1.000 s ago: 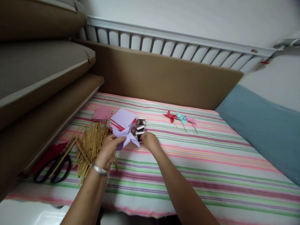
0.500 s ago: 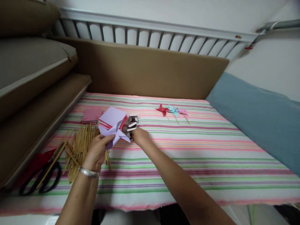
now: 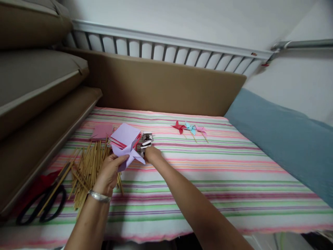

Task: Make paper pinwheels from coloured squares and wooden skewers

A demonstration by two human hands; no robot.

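Note:
My left hand holds a folded lilac paper pinwheel up over a heap of thin wooden sticks. Behind the pinwheel lies a stack of square papers, lilac on top with red edges. My right hand reaches to a small silvery box standing on the striped sheet, fingers at its base; whether it grips anything I cannot tell. Three finished small pinwheels, red, light blue and pink, lie in a row farther back on the right.
Black-handled scissors lie at the left beside something red. A pink paper square rests near the stack. Brown cushions rise at the left and back, a white slatted rail stands behind, and a blue pillow lies at the right.
The view shifted a little. My right hand stays at the silvery box and has drawn slightly closer to the pinwheel; my left hand still holds the lilac pinwheel.

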